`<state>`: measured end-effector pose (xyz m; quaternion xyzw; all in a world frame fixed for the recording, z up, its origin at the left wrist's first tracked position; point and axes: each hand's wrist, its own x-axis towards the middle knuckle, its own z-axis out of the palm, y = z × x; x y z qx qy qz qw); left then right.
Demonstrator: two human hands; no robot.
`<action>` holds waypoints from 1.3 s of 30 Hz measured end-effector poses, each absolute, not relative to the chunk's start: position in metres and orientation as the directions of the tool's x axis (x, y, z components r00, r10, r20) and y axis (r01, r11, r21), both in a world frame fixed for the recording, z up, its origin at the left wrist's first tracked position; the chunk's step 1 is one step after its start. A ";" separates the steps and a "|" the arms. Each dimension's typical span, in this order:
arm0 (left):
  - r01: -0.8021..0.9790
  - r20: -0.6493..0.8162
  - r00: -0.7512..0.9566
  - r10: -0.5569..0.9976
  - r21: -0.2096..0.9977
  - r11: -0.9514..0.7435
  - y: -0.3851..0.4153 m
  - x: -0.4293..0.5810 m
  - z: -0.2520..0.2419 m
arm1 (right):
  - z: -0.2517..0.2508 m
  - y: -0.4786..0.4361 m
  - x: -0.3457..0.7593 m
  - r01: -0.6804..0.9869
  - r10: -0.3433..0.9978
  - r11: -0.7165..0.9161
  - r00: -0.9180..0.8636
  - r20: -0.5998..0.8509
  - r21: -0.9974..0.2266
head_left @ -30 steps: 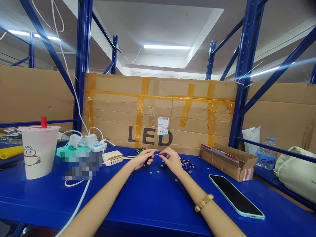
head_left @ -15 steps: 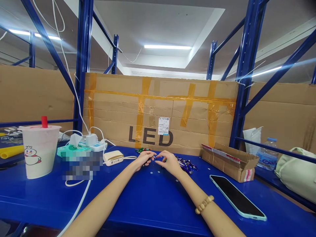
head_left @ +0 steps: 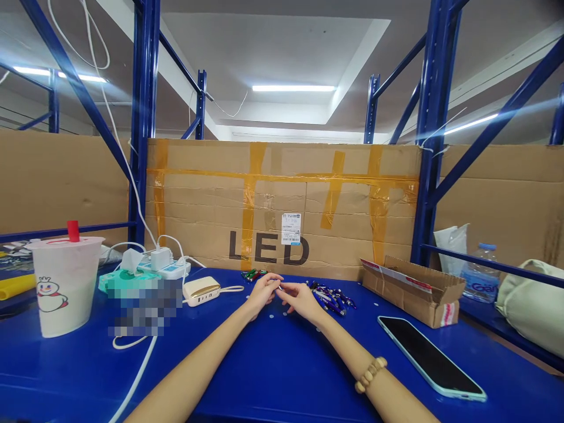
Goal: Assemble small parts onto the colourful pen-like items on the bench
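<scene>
Far left, a yellow foam tube [head_left: 15,286] lies beyond a white plastic cup [head_left: 66,288] with a red straw, which stands on the blue steel bench [head_left: 273,376]. A white cable [head_left: 141,346] curves across the bench below a power strip [head_left: 165,270], with a green tissue pack [head_left: 126,281] beside the strip and a gold-topped power bank [head_left: 201,290] nearer the hands. Risk here: a wide elbow swing could knock the cup over and spill it across the bench.

Centre: the left hand [head_left: 264,292] has its fingers curled and narrowed, their tips meeting the pinched fingertips of the right hand [head_left: 299,299] around a tiny pale sliver [head_left: 280,288]. It is too small to tell whether either hand truly grips it. Green-and-red parts [head_left: 252,275] lie just behind the left hand, blue-and-silver parts [head_left: 330,296] sit heaped right of the right hand, and small white discs [head_left: 284,314] dot the bench below. A slack pinch could drop the sliver among them, and a careless wrist could scatter either pile.

Right: an open cardboard box [head_left: 412,291] sits beside a phone [head_left: 429,357] lying flat; the bead bracelet [head_left: 371,374] on the right wrist could scrape its screen.
</scene>
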<state>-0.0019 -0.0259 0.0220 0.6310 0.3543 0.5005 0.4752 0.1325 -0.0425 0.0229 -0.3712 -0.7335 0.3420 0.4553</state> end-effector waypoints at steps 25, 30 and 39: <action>0.546 0.427 0.066 0.902 0.741 -0.390 0.001 0.004 0.006 | 0.004 -0.020 0.139 0.528 0.715 0.680 -0.322 0.620 -0.510; 0.497 0.462 0.207 0.862 0.710 -0.499 0.007 -0.003 0.004 | 0.010 -0.027 0.144 0.619 0.691 0.679 -0.360 0.626 -0.394; 0.604 0.485 0.289 0.825 0.576 -0.551 -0.013 -0.005 0.014 | 0.016 -0.040 0.145 0.645 0.717 0.672 -0.441 0.540 -0.364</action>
